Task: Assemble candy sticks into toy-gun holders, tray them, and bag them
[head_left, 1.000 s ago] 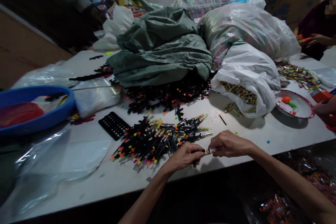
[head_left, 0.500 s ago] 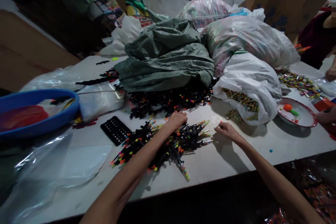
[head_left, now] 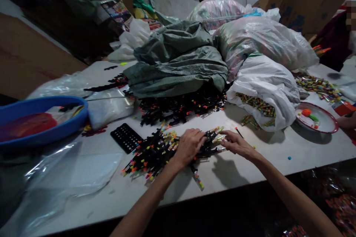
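Note:
A heap of black plastic toy guns [head_left: 155,152] with brightly coloured tips and clear tubes of coloured beads lies on the white table before me. My left hand [head_left: 191,143] rests over the right part of this heap, its fingers closed around a black piece that looks like one of the toy guns. Just right of it, my right hand [head_left: 236,144] has its index finger stretched out and the fingers apart, close to the bead tubes [head_left: 218,139] at the heap's edge. Behind that hand is a thin black piece with an orange tip [head_left: 238,132].
A black perforated tray [head_left: 126,137], clear plastic bags [head_left: 91,166] and a blue basin [head_left: 80,111] are on the left. A green sack [head_left: 178,66] covers more black toys. Rightward stand a white sack of tubes [head_left: 267,81], an enamel plate [head_left: 330,127] and another person's hand [head_left: 347,121].
My right hand has moved left toward the heap and its fingers have spread; the orange-tipped piece is now apart from it. My left hand has shifted lower and closed on a black piece.

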### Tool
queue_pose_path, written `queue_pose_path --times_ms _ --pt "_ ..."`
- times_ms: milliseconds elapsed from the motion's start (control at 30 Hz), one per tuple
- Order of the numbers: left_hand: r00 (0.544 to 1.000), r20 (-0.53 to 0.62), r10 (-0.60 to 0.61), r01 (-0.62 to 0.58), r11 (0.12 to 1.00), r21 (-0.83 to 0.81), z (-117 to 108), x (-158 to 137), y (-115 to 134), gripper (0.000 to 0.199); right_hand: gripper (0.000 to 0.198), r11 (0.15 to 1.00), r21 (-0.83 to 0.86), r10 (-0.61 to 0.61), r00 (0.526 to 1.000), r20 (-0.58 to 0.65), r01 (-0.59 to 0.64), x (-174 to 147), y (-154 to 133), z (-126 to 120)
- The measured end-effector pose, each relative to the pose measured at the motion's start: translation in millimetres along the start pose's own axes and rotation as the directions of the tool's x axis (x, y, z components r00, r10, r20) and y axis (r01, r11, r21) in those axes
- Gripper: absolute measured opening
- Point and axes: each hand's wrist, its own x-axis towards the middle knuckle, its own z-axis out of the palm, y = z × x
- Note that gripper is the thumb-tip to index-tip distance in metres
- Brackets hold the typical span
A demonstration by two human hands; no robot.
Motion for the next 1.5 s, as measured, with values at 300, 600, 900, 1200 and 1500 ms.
queue_pose_path --times_ms 300,600,900,1200,1500 --pt "0.992 0.123 0.033 -0.008 0.981 -0.196 15.7 -30.5 51.1 0.019 0.036 0.994 -0.062 -0.077 0.989 0.129 0.085 -9.6 -1.9 7.5" --pt "0.988 0.131 0.079 -0.056 0.983 -0.173 13.2 -30.2 52.3 0.024 0.034 0.983 -0.104 -0.126 0.967 0.220 0.151 -12.9 -2.8 -0.7" --pt "0.985 0.146 0.087 -0.054 0.975 -0.215 11.1 -31.8 54.4 0.025 0.036 0.949 -0.200 -0.180 0.941 0.286 0.243 -19.9 -2.6 -0.7" --pt "0.987 0.136 0.084 -0.025 0.922 -0.386 13.5 -36.7 49.5 0.025 0.040 0.762 -0.497 -0.159 0.865 0.477 0.415 -9.4 -7.1 1.2" --pt "0.922 0.234 -0.308 0.301 0.951 0.066 -19.0 6.5 -50.4 0.029 0.031 0.655 -0.755 -0.147 0.983 -0.107 0.016 23.6 29.3 -39.8"
